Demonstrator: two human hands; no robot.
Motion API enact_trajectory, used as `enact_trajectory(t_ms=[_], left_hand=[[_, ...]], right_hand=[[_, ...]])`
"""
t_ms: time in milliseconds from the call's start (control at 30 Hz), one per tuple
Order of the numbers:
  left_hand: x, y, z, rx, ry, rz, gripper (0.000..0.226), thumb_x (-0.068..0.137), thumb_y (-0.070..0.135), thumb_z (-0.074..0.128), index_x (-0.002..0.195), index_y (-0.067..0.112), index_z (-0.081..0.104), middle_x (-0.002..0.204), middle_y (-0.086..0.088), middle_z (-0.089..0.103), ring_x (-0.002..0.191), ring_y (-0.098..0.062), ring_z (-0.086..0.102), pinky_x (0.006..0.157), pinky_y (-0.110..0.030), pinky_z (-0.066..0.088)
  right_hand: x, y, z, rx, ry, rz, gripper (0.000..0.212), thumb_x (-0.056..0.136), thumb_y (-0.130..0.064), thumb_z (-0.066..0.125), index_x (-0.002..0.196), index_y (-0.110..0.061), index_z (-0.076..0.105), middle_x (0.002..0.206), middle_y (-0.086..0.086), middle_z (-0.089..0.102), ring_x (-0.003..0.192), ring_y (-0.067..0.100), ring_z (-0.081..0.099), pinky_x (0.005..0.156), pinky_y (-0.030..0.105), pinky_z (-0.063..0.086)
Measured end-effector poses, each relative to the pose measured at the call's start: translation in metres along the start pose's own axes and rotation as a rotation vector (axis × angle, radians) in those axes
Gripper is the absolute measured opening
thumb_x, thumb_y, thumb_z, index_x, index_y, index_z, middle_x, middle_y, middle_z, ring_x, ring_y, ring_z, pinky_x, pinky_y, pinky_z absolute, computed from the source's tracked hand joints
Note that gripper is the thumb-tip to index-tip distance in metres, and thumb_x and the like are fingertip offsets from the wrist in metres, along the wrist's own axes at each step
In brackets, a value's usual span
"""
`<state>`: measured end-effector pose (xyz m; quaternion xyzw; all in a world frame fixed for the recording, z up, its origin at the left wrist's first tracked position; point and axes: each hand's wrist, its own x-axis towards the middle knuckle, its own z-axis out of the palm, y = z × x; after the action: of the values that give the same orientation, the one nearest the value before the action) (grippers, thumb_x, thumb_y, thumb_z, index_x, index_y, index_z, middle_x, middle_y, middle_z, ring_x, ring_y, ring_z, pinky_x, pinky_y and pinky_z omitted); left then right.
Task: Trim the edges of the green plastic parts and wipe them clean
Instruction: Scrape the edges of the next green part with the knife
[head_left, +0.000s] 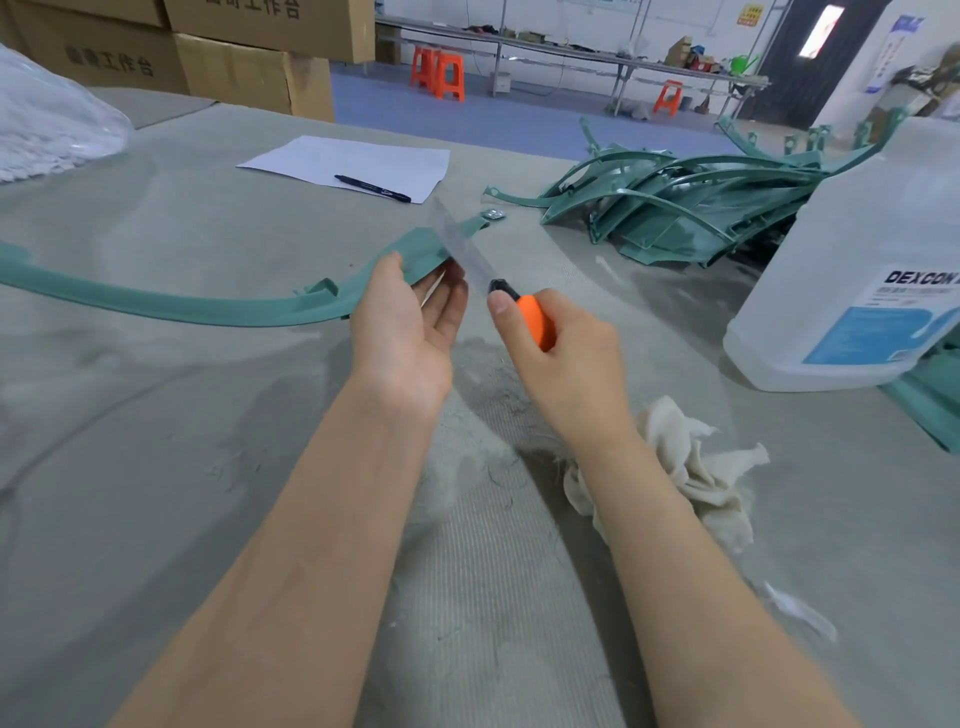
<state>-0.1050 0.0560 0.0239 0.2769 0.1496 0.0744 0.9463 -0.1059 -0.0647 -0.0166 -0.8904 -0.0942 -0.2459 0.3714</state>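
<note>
Holding steady in the head view: the left hand (410, 317) has the long green strip (208, 306) by its right-hand end. The thumb is on the near edge, the fingers are curled underneath, and their tips peek out just past the plastic. The strip itself sweeps away to the left in a shallow curve, lying low over the grey table (156, 441).

Right beside that gripped end, the right hand (566, 353) is wrapped round the orange handle of a knife (535, 317), with the thumb stretched forward along the black collar. The blade (462, 244) is run out long and slants up across the tip of the strip, right at the left fingertips. It is blurred, so I cannot tell whether the edge touches the plastic.

Beyond the strip, to the right, there is a heap of green parts (675, 208) tangled together. A small shiny object (492, 214), too small to make out, sits just off the strip's tip. Behind the strip lies a white sheet of paper (353, 161) with a black pen (371, 188) on it.

Well right of the strip stands a big clear jug (852, 260) with a blue and white label. Nearer the camera than the strip, under the right forearm, lies a crumpled pale rag (691, 467). Far back behind the strip are cardboard boxes (234, 67) and orange stools (439, 73).
</note>
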Motion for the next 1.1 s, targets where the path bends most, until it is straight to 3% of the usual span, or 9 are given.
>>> enact_trajectory(t_ms=[133,267,433,533,700,900,1100], left_hand=[[0.001,0.002,0.000,-0.042,-0.035,-0.016,0.032,0.102,0.019,0.035,0.113,0.004,0.061,0.093,-0.009,0.069,0.076,-0.016,0.066,0.062,-0.020,0.056],[-0.002,0.003,0.000,-0.034,-0.072,-0.040,0.034,0.101,0.018,0.034,0.095,0.007,0.065,0.090,-0.007,0.068,0.079,-0.017,0.063,0.068,-0.022,0.052],[-0.005,0.003,0.002,-0.056,-0.074,-0.068,0.035,0.099,0.013,0.033,0.086,0.007,0.065,0.085,-0.008,0.069,0.082,-0.019,0.062,0.073,-0.024,0.048],[-0.006,0.003,0.002,-0.074,-0.074,-0.109,0.032,0.101,0.015,0.032,0.098,0.004,0.062,0.094,-0.012,0.070,0.090,-0.021,0.064,0.074,-0.027,0.050],[-0.007,0.000,0.002,-0.060,-0.054,-0.125,0.036,0.101,0.017,0.032,0.123,0.002,0.057,0.115,-0.014,0.068,0.098,-0.021,0.064,0.094,-0.032,0.050],[-0.009,0.000,0.002,-0.016,-0.042,-0.105,0.030,0.101,0.016,0.032,0.107,0.005,0.059,0.096,-0.008,0.070,0.083,-0.014,0.067,0.083,-0.027,0.051],[-0.008,-0.001,0.001,0.017,-0.063,-0.090,0.036,0.100,0.015,0.030,0.117,0.005,0.060,0.099,-0.006,0.072,0.083,-0.012,0.067,0.082,-0.023,0.051]], right_hand=[[-0.004,-0.005,0.004,0.003,-0.090,-0.051,0.050,0.092,-0.058,0.052,0.061,-0.021,0.037,0.051,-0.004,0.037,0.056,0.024,0.043,0.057,0.038,0.039],[-0.005,-0.006,0.004,-0.004,-0.119,-0.064,0.051,0.091,-0.058,0.052,0.060,-0.020,0.037,0.051,-0.004,0.037,0.055,0.023,0.041,0.054,0.035,0.035],[-0.005,-0.005,0.004,-0.051,-0.098,-0.062,0.050,0.091,-0.058,0.051,0.061,-0.021,0.036,0.050,-0.004,0.036,0.056,0.023,0.041,0.055,0.034,0.032],[-0.004,-0.005,0.004,-0.056,-0.061,-0.041,0.049,0.091,-0.059,0.049,0.062,-0.022,0.036,0.050,-0.004,0.036,0.058,0.025,0.042,0.057,0.037,0.037],[0.001,0.000,-0.001,-0.043,0.019,0.017,0.049,0.094,-0.056,0.049,0.061,-0.023,0.035,0.051,-0.004,0.038,0.058,0.025,0.044,0.057,0.038,0.038],[0.003,0.003,-0.002,-0.052,0.064,0.079,0.049,0.094,-0.057,0.049,0.060,-0.027,0.030,0.051,-0.006,0.035,0.058,0.022,0.040,0.057,0.034,0.032],[0.005,0.008,-0.003,-0.038,0.104,0.132,0.050,0.092,-0.060,0.048,0.060,-0.025,0.031,0.050,-0.006,0.035,0.051,0.012,0.036,0.052,0.033,0.025]])
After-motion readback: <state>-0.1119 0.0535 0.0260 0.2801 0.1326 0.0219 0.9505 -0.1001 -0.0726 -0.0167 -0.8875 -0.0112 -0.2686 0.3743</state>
